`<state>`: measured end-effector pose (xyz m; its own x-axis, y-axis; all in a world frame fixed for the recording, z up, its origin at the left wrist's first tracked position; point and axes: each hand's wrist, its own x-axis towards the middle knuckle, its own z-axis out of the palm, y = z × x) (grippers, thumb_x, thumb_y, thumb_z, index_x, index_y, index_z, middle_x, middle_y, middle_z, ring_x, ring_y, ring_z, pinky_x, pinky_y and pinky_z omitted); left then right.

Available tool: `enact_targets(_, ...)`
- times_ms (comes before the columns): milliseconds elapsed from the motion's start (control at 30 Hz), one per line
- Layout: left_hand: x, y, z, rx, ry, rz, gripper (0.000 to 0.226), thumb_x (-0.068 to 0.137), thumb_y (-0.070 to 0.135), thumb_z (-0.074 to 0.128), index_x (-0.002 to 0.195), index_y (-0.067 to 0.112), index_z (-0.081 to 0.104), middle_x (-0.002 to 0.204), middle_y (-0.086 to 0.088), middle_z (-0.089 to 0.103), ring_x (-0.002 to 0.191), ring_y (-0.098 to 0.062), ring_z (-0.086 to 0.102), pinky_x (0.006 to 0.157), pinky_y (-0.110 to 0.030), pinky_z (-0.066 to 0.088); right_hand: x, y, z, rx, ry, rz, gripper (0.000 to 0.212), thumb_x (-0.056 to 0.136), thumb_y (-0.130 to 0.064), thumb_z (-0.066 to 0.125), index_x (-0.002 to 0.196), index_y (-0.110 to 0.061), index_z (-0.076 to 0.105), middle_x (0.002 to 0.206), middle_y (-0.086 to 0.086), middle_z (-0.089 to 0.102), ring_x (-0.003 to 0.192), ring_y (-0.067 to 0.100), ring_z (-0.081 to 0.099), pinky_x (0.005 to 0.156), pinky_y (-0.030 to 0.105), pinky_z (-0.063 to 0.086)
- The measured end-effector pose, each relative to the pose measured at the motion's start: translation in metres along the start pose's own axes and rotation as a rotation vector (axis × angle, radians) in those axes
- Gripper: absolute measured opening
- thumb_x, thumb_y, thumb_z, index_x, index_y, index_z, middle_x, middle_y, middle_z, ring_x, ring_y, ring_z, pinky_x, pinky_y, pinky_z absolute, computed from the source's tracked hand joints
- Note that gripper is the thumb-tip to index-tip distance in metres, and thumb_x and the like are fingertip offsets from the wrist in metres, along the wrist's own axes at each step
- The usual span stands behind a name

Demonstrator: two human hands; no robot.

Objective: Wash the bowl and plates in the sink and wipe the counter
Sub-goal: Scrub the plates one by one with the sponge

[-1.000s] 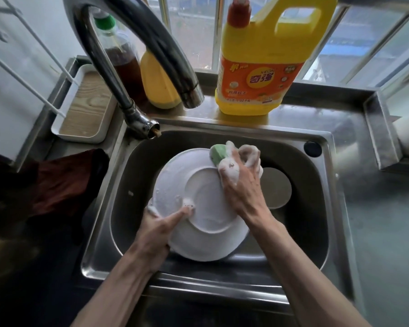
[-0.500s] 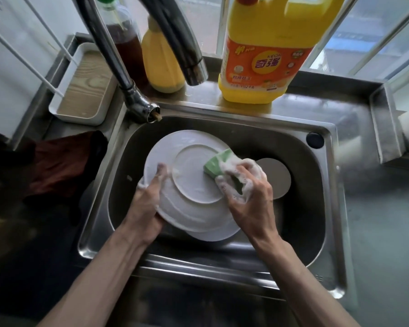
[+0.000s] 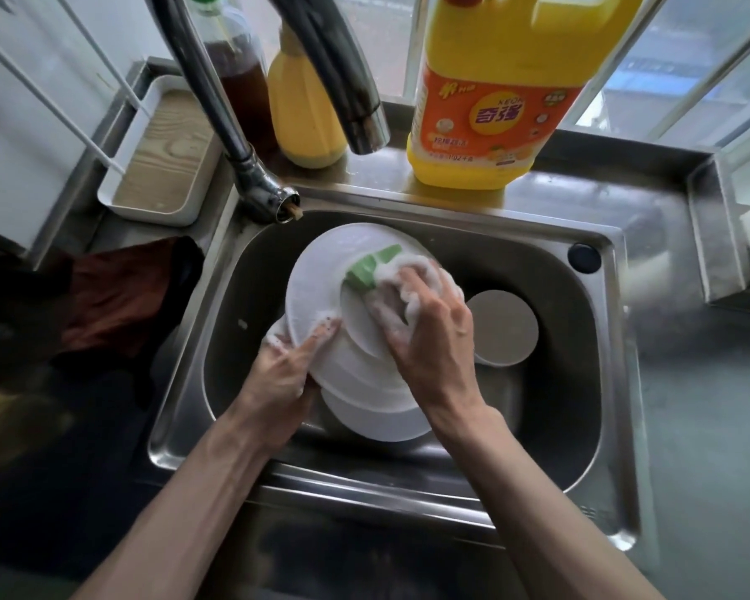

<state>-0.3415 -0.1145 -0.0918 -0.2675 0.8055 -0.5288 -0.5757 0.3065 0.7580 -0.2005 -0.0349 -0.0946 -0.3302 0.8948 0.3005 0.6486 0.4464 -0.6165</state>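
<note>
A white plate (image 3: 317, 288) is turned underside up over the steel sink (image 3: 408, 474). My left hand (image 3: 284, 374) grips its left rim, thumb on the back, soap foam around it. My right hand (image 3: 425, 335) holds a foamy green sponge (image 3: 366, 268) and presses it on the plate's raised foot ring. A second white plate (image 3: 377, 420) lies beneath, showing at the lower edge. To the right in the basin lies a round grey-white dish or bowl bottom (image 3: 505, 326).
The faucet spout (image 3: 356, 101) hangs above the sink's back edge. A yellow detergent jug (image 3: 490, 106), a small yellow bottle (image 3: 304, 114) and a brown-liquid bottle (image 3: 239, 84) stand behind. A white tray (image 3: 165, 153) and dark red cloth (image 3: 122, 305) sit left. Grey counter (image 3: 706, 426) lies right.
My right hand slid the sponge up and toward the plate's far right side. My left hand shifted lower on the left rim, and the plate tilted slightly.
</note>
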Motion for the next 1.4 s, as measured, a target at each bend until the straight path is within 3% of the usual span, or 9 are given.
enact_targets(200,0.001,-0.001,0.000,0.157,-0.027,0.130,0.036,0.091,0.004,0.070,0.127,0.008,0.066,0.114,-0.017,0.075,0.102,-0.031,0.074,0.077,-0.031,0.061,-0.002,-0.002,0.003,0.074,0.115,0.195,0.016,0.092,-0.023,0.076,0.100,-0.021,0.062,0.102,-0.007,0.056,0.093,0.017,0.058,0.080,0.041,0.053)
enact_targets(467,-0.003,0.014,-0.005,0.261,-0.150,0.150,0.035,0.092,0.007,0.071,0.126,0.012,0.067,0.114,-0.015,0.075,0.107,-0.033,0.073,0.083,-0.037,0.061,-0.005,-0.004,0.000,0.179,0.326,0.283,0.011,0.098,-0.026,0.073,0.104,-0.019,0.068,0.111,-0.005,0.060,0.101,0.017,0.061,0.086,0.041,0.053)
enact_targets(567,-0.004,0.013,-0.009,0.310,-0.207,0.148,0.037,0.093,0.008,0.070,0.129,0.014,0.067,0.118,-0.015,0.074,0.110,-0.034,0.072,0.087,-0.040,0.060,0.003,0.002,-0.002,0.155,0.200,0.213,0.017,0.098,-0.028,0.074,0.112,-0.018,0.072,0.116,-0.005,0.064,0.106,0.016,0.062,0.089,0.039,0.054)
enact_targets(700,0.000,0.013,-0.014,0.337,-0.183,0.147,0.036,0.092,0.008,0.073,0.127,0.015,0.068,0.116,-0.016,0.075,0.111,-0.037,0.071,0.091,-0.049,0.058,0.004,0.002,-0.001,0.133,-0.059,-0.029,0.025,0.092,-0.027,0.078,0.115,-0.019,0.076,0.122,-0.005,0.068,0.111,0.019,0.061,0.092,0.032,0.051)
enact_targets(867,0.001,0.016,-0.019,0.354,-0.180,0.138,0.040,0.089,0.009,0.074,0.129,0.012,0.066,0.117,-0.015,0.075,0.112,-0.036,0.071,0.094,-0.049,0.058,-0.013,0.003,0.006,0.087,-0.167,-0.248,0.023,0.096,-0.028,0.072,0.115,-0.016,0.077,0.126,-0.001,0.068,0.114,0.026,0.061,0.096,0.042,0.051)
enact_targets(1100,-0.007,0.003,-0.012,0.255,-0.126,0.078,0.040,0.089,0.008,0.073,0.128,0.018,0.068,0.117,-0.013,0.075,0.109,-0.032,0.072,0.084,-0.039,0.061,0.003,0.003,0.006,0.075,0.004,0.127,0.022,0.095,-0.029,0.073,0.115,-0.021,0.073,0.116,-0.007,0.065,0.101,0.020,0.059,0.085,0.034,0.050)
enact_targets(1267,-0.012,0.000,-0.011,0.220,-0.083,0.052,0.038,0.090,0.012,0.072,0.127,0.019,0.068,0.117,-0.010,0.075,0.108,-0.030,0.072,0.081,-0.037,0.063,0.008,0.014,0.006,0.035,0.085,0.347,0.015,0.094,-0.039,0.070,0.092,-0.024,0.067,0.095,-0.009,0.058,0.088,0.019,0.060,0.074,0.036,0.050)
enact_targets(1333,-0.012,0.001,-0.011,0.202,-0.074,0.042,0.039,0.089,0.010,0.071,0.127,0.018,0.067,0.117,-0.010,0.075,0.107,-0.031,0.073,0.081,-0.037,0.063,0.006,0.019,0.002,0.060,0.104,0.416,0.016,0.090,-0.040,0.072,0.088,-0.025,0.066,0.094,-0.008,0.058,0.089,0.017,0.059,0.079,0.040,0.052)
enact_targets(1400,-0.012,0.002,-0.011,0.178,-0.074,0.046,0.039,0.090,0.008,0.070,0.128,0.016,0.066,0.117,-0.011,0.075,0.106,-0.030,0.073,0.080,-0.035,0.063,0.002,0.019,0.000,0.041,0.100,0.484,0.017,0.087,-0.044,0.072,0.092,-0.030,0.065,0.108,-0.007,0.054,0.104,0.019,0.052,0.091,0.047,0.049)
